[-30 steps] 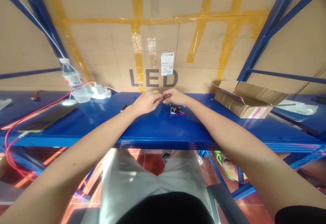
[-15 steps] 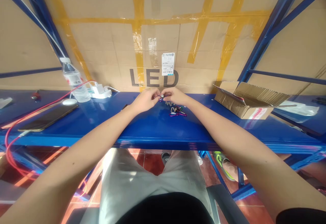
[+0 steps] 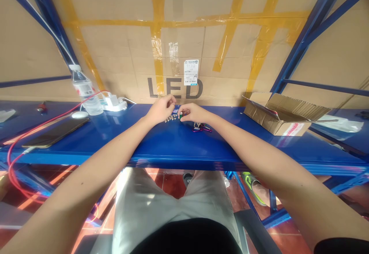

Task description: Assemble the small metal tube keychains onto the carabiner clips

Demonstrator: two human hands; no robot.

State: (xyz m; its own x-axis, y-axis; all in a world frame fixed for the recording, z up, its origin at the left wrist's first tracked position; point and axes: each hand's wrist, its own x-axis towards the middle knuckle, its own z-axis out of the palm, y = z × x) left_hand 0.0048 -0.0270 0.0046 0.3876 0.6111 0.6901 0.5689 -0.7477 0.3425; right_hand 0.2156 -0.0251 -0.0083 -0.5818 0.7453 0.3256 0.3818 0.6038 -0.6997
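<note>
My right hand pinches a small green cylinder with a silvery end between thumb and fingertips, just above the blue tabletop. To its left, my left hand is raised a little, its fingers curled together; whatever may be in them is hidden. Several small metal pieces lie on the table between the two hands. Behind them is a small purplish-silver item, partly hidden. Several coloured carabiners lie in a heap below my right hand, some with metal rings.
An open cardboard box stands on the right. On the left are a water bottle, a white power strip, a phone and a red cable. A large taped carton walls off the back.
My hands have come apart: the left has moved left and up, the right slightly down. The green cylinder and the small metal pieces now show between them.
</note>
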